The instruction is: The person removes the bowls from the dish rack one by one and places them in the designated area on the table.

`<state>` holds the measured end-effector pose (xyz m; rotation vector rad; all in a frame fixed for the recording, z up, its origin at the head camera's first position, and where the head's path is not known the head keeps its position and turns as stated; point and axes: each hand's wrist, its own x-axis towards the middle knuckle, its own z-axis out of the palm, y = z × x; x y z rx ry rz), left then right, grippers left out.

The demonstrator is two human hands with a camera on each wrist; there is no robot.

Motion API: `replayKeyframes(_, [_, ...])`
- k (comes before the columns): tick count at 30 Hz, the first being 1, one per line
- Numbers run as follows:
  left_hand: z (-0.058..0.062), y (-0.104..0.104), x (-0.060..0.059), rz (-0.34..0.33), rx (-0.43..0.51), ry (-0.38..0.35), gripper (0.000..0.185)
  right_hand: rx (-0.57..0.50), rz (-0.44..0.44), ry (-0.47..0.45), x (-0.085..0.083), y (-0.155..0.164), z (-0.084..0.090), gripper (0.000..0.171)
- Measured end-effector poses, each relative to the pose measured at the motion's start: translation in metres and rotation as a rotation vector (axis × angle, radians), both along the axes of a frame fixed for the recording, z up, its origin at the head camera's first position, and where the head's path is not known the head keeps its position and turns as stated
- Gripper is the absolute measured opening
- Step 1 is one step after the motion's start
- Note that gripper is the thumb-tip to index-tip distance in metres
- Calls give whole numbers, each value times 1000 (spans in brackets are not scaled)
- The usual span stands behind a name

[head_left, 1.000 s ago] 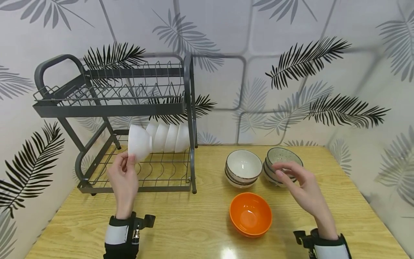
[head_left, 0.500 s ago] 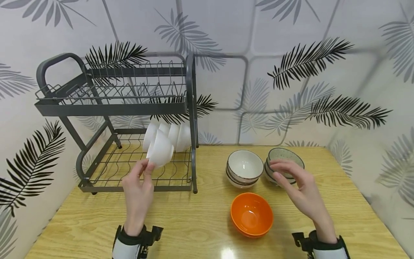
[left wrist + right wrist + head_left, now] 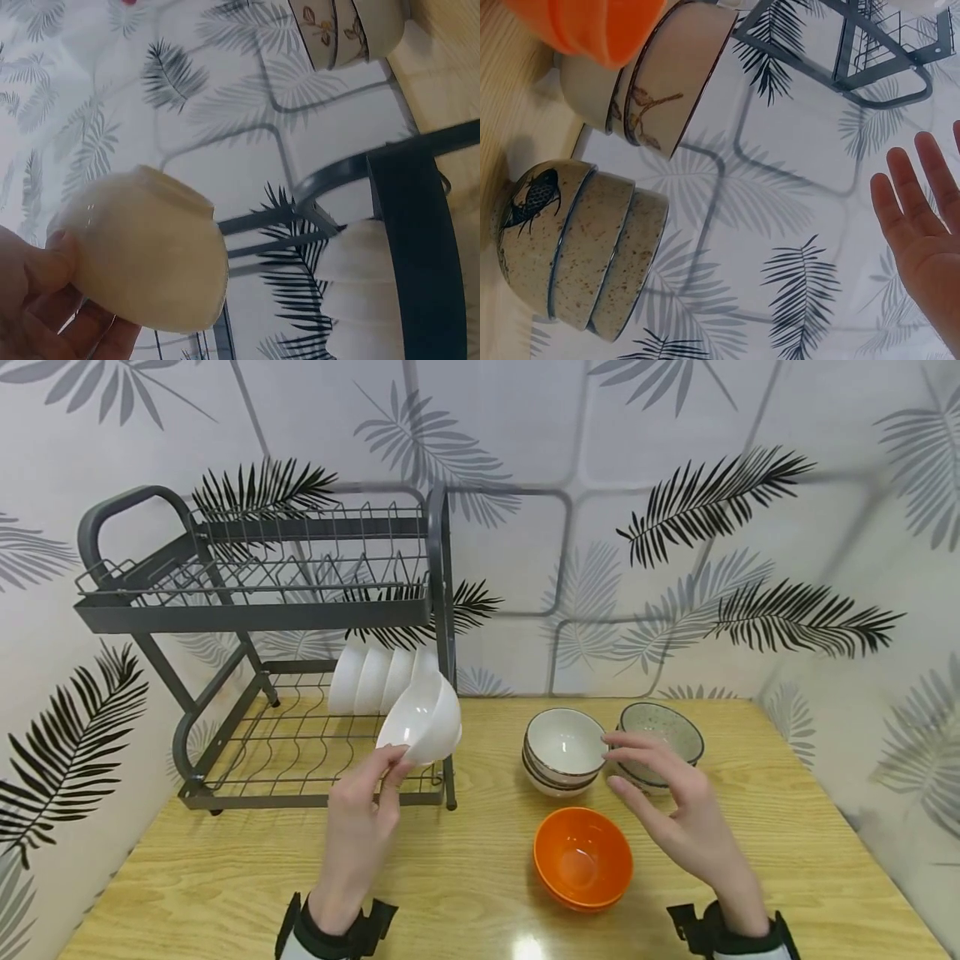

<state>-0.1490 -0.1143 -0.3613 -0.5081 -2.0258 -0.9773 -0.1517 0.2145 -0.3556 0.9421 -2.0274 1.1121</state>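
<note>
My left hand (image 3: 360,818) pinches a white bowl (image 3: 437,720) by its rim, thumb on one side and fingers on the other. The bowl is tilted, its glossy inside partly showing, and overlaps the rack's right front post in the head view. In the left wrist view the thumb lies on the bowl's outer wall (image 3: 150,247). Several more white bowls (image 3: 367,681) stand on edge in a row on the rack's lower tier. My right hand (image 3: 686,827) holds nothing; its fingers are spread in front of the stacked speckled bowls (image 3: 667,727), which it partly hides.
A dark grey two-tier dish rack (image 3: 262,614) stands at the left. Cream bowls with brown rims (image 3: 564,745) are stacked right of it, and orange bowls (image 3: 583,860) nearer the front. Everything stands on a wooden table (image 3: 465,893) against a leaf-patterned wall.
The left hand has carried the white bowl rightward from the left end of the row to the rack's right post, turning it so the inside shows. The right hand has shifted slightly left.
</note>
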Motion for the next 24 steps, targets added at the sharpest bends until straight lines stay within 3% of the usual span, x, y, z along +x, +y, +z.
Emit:
replayKeyframes(7, [-2, 22, 8, -77, -161, 54, 14, 29, 78, 60, 3, -15, -2, 30])
replayKeyframes(13, [-6, 35, 13, -196, -305, 92, 10, 66, 124, 122, 4, -29, -4, 42])
replayKeyframes(19, [-7, 40, 16, -200, -499, 79, 8, 114, 149, 139, 6, -39, -6, 43])
replayKeyframes(24, [-9, 40, 16, -219, -569, 88, 8, 134, 205, 175, 5, -44, -9, 35])
